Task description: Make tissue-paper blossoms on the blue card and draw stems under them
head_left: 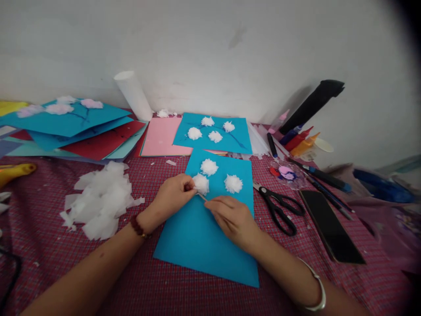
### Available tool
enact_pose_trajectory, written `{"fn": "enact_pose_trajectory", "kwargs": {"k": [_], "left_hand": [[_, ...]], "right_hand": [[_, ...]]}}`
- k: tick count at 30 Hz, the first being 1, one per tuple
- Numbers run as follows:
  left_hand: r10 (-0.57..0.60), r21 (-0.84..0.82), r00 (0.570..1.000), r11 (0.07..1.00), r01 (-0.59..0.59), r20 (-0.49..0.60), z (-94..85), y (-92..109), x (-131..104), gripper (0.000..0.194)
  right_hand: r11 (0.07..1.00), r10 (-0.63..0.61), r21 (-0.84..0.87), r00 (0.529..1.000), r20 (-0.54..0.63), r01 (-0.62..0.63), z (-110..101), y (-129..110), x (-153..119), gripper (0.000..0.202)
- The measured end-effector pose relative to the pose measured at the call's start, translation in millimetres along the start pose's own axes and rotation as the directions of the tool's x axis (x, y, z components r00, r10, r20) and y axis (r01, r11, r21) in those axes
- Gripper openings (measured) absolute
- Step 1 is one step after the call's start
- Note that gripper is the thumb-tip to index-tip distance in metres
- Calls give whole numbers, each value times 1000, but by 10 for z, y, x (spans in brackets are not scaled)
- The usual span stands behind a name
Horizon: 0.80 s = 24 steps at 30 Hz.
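Observation:
A blue sheet [210, 245] lies in front of me with three white paper puffs on its upper part. My left hand [177, 193] is closed in a pinch at the edge of the left puff [201, 184]. My right hand [235, 219] grips a thin stick [201, 196], its tip against the lower edge of that same puff. The top puff [209, 166] and the right puff [233, 183] are untouched. Beyond, a second blue sheet [215, 143] carries several white puffs.
White paper pieces [98, 202] are heaped at the left, below stacked coloured cards [75, 125]. Black scissors [279, 206], a phone [332, 228], pens and paint tubes [304, 142] lie at the right. A white roll [134, 96] leans on the wall.

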<state>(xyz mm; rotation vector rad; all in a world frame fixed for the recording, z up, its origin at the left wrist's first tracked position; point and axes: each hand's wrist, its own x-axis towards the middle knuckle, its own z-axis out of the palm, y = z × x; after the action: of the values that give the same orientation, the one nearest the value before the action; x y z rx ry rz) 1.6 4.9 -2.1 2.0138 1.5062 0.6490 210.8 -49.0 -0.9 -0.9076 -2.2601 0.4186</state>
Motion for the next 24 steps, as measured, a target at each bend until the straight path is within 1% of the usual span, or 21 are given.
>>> {"fn": "enact_pose_trajectory", "kwargs": {"k": [3, 5, 7, 11, 14, 18, 24], "left_hand": [[-1, -27, 1000, 1000, 1, 0, -18, 21, -7, 5], [11, -87, 1000, 996, -11, 0, -35, 15, -8, 6], [11, -125, 1000, 992, -12, -13, -53, 0, -7, 10], [-18, -111, 999, 994, 15, -26, -71, -21, -3, 13], [-3, -87, 1000, 996, 1, -31, -60, -32, -1, 14], [19, -61, 999, 998, -22, -45, -38, -52, -3, 14], [14, -45, 998, 999, -17, -54, -54, -31, -10, 13]], "right_hand": [[977, -72, -189, 988, 135, 97, -9, -60, -1, 26], [958, -70, -261, 978, 194, 120, 3, -83, -6, 27], [941, -50, -316, 974, 223, 120, 21, -96, -11, 28], [910, -20, -396, 969, 248, 120, 48, -115, -12, 28], [893, -8, -434, 969, 245, 117, 60, -132, -1, 28], [880, 8, -463, 972, 236, 105, 68, -155, 14, 28], [863, 17, -492, 969, 248, 111, 63, -193, 31, 28]]}}
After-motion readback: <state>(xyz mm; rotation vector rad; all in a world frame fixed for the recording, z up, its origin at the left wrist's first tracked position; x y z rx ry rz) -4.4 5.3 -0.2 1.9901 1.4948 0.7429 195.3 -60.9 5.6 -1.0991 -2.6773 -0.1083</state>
